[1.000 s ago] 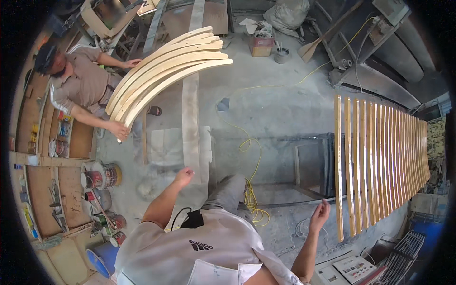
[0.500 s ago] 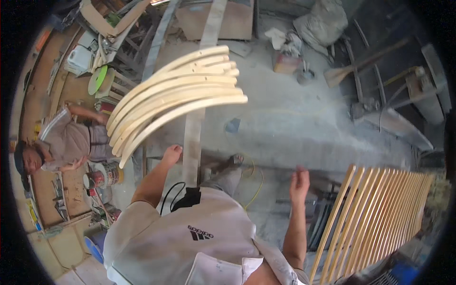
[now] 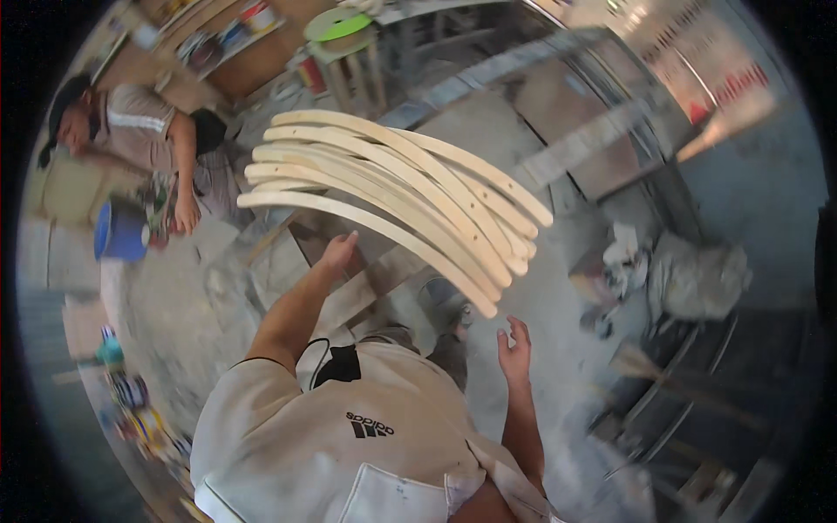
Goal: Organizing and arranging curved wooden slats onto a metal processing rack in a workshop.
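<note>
A stack of pale, curved wooden slats (image 3: pixel 384 187) lies fanned out in front of me, with small dark holes showing in several of them. My left hand (image 3: pixel 338 251) is just below the nearest slat, apart from it as far as I can see; nothing shows in it and a finger points out. My right hand (image 3: pixel 514 347) is raised below the right ends of the slats, fingers apart, holding nothing. What bears the stack is mostly hidden beneath it.
At the far left a person (image 3: pixel 144 131) in a dark cap sits low, one arm hanging down, beside a blue bucket (image 3: pixel 120 231). A stool with a green round top (image 3: pixel 338 26) stands behind the slats. Sacks (image 3: pixel 697 275) and dark metal frames (image 3: pixel 671 392) are on the right.
My view has swung left, so the row of straight wooden slats at the right has left the picture. The curved stack appears turned and nearer my right hand.
</note>
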### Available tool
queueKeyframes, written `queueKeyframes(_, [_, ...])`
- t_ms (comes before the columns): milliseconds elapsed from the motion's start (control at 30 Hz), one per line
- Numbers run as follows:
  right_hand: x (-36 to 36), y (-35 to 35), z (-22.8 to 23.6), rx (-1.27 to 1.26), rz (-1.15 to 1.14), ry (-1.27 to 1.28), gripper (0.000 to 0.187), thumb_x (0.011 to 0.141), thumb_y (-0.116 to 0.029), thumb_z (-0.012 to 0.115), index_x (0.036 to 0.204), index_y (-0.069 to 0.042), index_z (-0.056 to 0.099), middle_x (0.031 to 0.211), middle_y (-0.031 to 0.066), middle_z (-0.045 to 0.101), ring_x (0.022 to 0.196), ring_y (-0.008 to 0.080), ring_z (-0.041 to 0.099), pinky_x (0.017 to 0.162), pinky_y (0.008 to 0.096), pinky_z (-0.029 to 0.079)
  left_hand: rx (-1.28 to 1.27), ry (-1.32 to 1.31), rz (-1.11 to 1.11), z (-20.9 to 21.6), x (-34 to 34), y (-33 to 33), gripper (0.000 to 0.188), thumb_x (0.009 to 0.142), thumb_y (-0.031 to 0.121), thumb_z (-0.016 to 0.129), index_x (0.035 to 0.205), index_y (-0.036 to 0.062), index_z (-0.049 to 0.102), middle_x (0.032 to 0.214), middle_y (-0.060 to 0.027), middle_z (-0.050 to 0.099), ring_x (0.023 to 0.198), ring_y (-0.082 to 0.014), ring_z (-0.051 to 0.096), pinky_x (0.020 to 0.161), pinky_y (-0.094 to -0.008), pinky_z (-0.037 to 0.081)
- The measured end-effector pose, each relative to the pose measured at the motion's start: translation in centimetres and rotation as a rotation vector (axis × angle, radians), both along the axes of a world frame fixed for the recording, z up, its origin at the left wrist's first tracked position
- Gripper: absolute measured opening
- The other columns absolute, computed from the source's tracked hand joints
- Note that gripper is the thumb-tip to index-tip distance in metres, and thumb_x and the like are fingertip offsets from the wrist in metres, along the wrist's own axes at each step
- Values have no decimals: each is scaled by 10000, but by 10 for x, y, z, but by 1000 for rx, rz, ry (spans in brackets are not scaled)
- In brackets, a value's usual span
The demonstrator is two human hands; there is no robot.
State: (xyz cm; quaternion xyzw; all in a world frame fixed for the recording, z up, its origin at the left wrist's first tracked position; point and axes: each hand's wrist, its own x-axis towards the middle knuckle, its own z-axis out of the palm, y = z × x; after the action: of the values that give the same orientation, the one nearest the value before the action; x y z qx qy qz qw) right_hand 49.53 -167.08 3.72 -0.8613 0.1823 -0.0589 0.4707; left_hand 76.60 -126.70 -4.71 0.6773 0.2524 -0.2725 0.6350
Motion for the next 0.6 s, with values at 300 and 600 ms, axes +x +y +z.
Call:
queueKeyframes(300, [323, -65, 9, -191, 495, -173, 504, 924, -220, 641, 1320, 53, 490, 1367, 197, 474, 1286, 352, 451, 1091, 384, 358, -248, 5, 646, -69, 42, -30, 708, 872, 545, 670, 1312, 29, 464, 1189, -76, 581, 1027, -223, 577, 873, -365, 478])
queueKeyframes(600, [570, 30, -62, 8, 1012, 477, 698, 953, -460, 547, 1423, 37, 407, 1384, 217, 503, 1292, 307, 470, 1090, 355, 346, -639, -218, 916, -107, 51, -97, 739, 936, 652, 473, 1418, 94, 430, 1279, -85, 612, 1170, -255, 584, 1022, -470, 459])
